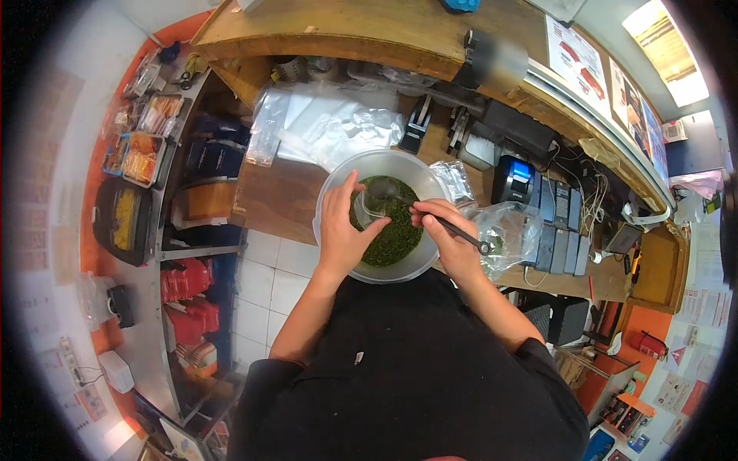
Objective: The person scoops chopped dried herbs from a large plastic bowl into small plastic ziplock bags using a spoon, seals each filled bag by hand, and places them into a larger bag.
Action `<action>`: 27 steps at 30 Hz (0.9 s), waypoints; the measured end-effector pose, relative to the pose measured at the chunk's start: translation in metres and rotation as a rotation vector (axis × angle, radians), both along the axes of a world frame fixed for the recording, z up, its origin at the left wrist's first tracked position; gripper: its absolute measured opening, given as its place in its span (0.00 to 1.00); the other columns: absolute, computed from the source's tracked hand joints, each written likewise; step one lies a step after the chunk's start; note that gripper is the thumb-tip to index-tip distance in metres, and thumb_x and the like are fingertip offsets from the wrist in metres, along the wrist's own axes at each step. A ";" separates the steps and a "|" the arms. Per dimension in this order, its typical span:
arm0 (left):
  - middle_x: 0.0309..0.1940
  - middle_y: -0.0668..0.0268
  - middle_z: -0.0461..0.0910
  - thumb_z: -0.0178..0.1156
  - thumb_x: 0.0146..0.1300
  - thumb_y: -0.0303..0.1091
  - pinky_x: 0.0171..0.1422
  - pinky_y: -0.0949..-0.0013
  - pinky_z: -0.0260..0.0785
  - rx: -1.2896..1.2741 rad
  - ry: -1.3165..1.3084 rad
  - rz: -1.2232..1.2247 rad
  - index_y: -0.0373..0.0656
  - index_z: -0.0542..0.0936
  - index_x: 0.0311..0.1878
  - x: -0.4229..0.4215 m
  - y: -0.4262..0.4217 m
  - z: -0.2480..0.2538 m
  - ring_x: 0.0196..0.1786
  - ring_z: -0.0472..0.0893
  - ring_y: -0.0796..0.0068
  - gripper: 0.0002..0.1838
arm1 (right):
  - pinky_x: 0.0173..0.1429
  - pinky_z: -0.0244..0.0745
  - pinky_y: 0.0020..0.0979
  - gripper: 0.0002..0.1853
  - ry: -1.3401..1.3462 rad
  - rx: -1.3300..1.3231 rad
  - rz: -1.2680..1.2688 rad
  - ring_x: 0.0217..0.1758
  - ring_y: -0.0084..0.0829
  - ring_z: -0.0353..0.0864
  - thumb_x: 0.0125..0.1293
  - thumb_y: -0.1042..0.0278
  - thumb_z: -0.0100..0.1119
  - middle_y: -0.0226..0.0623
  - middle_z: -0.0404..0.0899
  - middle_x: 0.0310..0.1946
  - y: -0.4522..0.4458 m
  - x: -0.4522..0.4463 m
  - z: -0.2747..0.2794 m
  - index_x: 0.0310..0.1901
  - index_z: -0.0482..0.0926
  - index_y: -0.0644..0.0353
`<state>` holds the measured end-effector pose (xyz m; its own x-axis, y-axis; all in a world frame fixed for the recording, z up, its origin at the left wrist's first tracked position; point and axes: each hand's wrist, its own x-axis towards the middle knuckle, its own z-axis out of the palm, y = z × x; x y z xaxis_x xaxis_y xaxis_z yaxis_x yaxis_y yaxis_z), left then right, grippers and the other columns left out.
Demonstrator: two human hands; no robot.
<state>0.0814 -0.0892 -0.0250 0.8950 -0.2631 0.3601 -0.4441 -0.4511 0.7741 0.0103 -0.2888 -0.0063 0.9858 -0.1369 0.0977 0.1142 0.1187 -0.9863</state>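
A translucent round plastic tub (pixel 384 161) stands in front of my body, holding finely chopped green leaves (pixel 390 247). Over the leaves, my left hand (pixel 342 224) curls its thumb and fingers around a small clear plastic cup (pixel 372 204). My right hand (pixel 452 240) grips the dark handle of a spoon (pixel 466 235). The spoon's head reaches toward the cup's mouth, where its exact contact is hard to make out. Some green shows inside the cup.
Clear plastic bags (pixel 338 127) lie behind the tub, and another clear bag (pixel 507 234) is at its right. A black stapler (pixel 417 123) rests beyond. Farther right are a device with a blue screen (pixel 513 179) and several grey units (pixel 560 203). Shelves (pixel 192 253) stand left.
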 end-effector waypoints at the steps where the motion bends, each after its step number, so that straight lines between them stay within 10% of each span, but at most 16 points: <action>1: 0.54 0.60 0.79 0.80 0.45 0.33 0.65 0.54 0.67 0.011 0.019 0.011 0.40 0.67 0.72 -0.001 0.000 -0.001 0.59 0.76 0.55 0.49 | 0.59 0.77 0.32 0.14 -0.032 -0.036 0.003 0.51 0.31 0.82 0.74 0.71 0.59 0.45 0.81 0.52 -0.001 0.000 0.000 0.55 0.81 0.69; 11: 0.54 0.57 0.76 0.78 0.50 0.29 0.62 0.59 0.71 -0.164 -0.096 0.064 0.37 0.67 0.72 -0.004 -0.007 0.007 0.58 0.77 0.61 0.45 | 0.65 0.65 0.32 0.17 -0.006 -0.643 -0.070 0.58 0.34 0.74 0.62 0.68 0.67 0.38 0.77 0.53 -0.008 0.005 0.015 0.54 0.83 0.60; 27: 0.46 0.65 0.76 0.61 0.69 0.19 0.49 0.77 0.72 -0.721 0.283 -0.105 0.33 0.78 0.56 -0.015 -0.008 0.010 0.46 0.78 0.81 0.14 | 0.43 0.77 0.24 0.07 0.098 0.124 -0.047 0.38 0.21 0.82 0.71 0.72 0.64 0.35 0.85 0.35 0.016 0.025 0.002 0.45 0.83 0.67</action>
